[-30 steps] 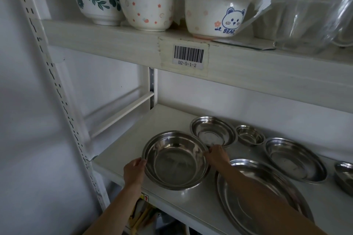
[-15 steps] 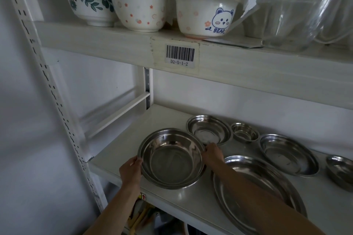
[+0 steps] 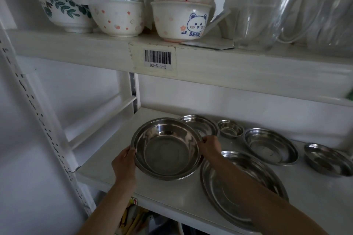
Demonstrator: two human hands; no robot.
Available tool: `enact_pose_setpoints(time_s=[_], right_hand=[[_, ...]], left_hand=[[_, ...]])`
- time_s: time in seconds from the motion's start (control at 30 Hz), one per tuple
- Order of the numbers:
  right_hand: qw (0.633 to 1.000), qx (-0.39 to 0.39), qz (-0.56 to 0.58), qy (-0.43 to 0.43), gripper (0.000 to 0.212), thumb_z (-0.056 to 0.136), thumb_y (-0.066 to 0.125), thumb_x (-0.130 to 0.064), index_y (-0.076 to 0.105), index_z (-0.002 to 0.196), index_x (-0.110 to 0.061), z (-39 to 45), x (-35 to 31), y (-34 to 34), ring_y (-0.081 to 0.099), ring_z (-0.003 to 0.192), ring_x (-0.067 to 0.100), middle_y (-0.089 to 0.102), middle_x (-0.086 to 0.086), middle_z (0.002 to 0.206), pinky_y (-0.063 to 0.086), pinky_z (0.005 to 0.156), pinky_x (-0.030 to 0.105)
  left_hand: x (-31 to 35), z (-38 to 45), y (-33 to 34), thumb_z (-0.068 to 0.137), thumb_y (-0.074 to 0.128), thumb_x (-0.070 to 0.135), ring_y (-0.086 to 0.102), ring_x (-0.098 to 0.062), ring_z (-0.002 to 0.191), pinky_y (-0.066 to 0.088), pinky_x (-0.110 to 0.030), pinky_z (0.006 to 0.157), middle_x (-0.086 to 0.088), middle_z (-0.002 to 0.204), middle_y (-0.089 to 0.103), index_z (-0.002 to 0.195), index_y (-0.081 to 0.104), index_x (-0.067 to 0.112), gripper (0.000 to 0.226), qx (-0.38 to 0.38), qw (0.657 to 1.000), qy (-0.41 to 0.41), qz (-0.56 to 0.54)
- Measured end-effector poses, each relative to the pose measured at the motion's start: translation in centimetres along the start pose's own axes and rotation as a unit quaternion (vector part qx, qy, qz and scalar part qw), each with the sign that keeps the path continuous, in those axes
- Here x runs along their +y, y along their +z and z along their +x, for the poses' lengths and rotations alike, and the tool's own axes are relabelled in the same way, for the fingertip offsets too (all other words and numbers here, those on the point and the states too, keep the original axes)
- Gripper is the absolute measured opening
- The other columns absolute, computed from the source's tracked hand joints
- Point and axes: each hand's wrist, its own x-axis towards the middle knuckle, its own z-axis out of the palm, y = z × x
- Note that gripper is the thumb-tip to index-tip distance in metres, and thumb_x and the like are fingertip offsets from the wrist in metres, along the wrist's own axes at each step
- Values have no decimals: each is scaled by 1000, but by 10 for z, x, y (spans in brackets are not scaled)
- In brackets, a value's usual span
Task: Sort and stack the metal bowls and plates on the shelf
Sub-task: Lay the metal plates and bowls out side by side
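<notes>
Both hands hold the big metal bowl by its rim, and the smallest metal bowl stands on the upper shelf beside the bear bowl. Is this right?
Not quite. Both hands (left hand, right hand) do hold the big metal bowl, but the head view shows the smallest metal bowl on the lower shelf.

Medium bowl point(image 3: 202, 126): your big bowl point(image 3: 168, 149) covers its near left side.
Large plate point(image 3: 238, 187): your right forearm point(image 3: 267, 200) hides its right side.
Far-right bowl point(image 3: 326, 158): the frame's right edge clips its rim.
Left hand point(image 3: 124, 160): your fingertips are out of sight behind the big bowl's rim.
Glass jugs point(image 3: 267, 11): tops cut off above.
Lower shelf items point(image 3: 137, 217): too dark to identify.
</notes>
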Motion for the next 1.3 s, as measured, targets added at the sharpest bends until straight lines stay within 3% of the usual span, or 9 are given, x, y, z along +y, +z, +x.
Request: enact_pose_setpoints(time_s=[0.23,0.4,0.53,0.63,0.7,0.83,1.0,1.2,1.3], right_hand=[[999,41,32,8,19,81,58,-10,62,63,-14,-5,8,-31,58,75,24,60,9,72,41,65,28],[995,70,68,25,21,85,58,-17,74,81,-5,-9,20,-59,68,82,28,73,14,82,51,72,34],[993,89,76,33,21,82,59,-20,66,63,-19,-11,34,-81,70,80,31,69,6,71,59,75,42],[990,107,75,47,24,83,61,-24,68,62,-15,-11,47,-100,70,73,30,70,8,68,60,70,45],[990,117,68,49,29,86,61,-23,64,59,-14,-13,55,-115,67,70,24,66,4,64,56,68,38],[987,127,57,74,32,87,60,-28,60,58,-14,-15,78,-143,59,68,23,62,7,65,43,64,30],[983,140,48,109,39,79,63,-19,46,45,-13,-21,110,-181,43,51,19,43,0,48,35,52,26],[978,165,41,121,37,83,63,-19,52,48,-12,-39,143,-230,55,59,23,55,12,58,47,60,33],[977,163,34,132,32,81,64,-21,60,52,-8,-47,160,-252,63,57,28,64,19,60,56,64,38]], left_hand=[[13,-11,28,88,56,4,48,-26,74,42,-35,64,-16,78,55,85,66,1,11,-30,999,8,-38],[20,-21,54,85,57,3,44,-24,73,37,-34,64,-14,79,53,84,67,0,11,-47,997,10,-62],[23,-32,79,80,57,2,43,-22,73,35,-34,64,-9,78,52,73,63,10,13,-63,995,11,-71],[24,-41,99,81,58,3,48,-21,73,40,-33,67,-10,77,56,66,64,15,20,-74,995,10,-70],[22,-48,113,81,58,6,48,-20,71,39,-32,65,-10,76,56,65,64,14,19,-81,995,11,-62],[16,-64,141,79,60,12,39,-19,69,33,-32,64,-8,73,49,75,62,-5,18,-99,993,6,-63],[13,-103,176,85,62,13,49,-1,52,42,-19,53,-1,67,59,80,70,9,10,-115,990,20,-72],[2,-145,207,85,63,11,55,-14,67,47,-28,64,9,61,66,66,67,18,20,-143,987,18,-76],[-9,-159,218,86,62,17,55,-20,72,45,-34,67,-11,74,63,74,68,11,15,-175,983,4,-51]])
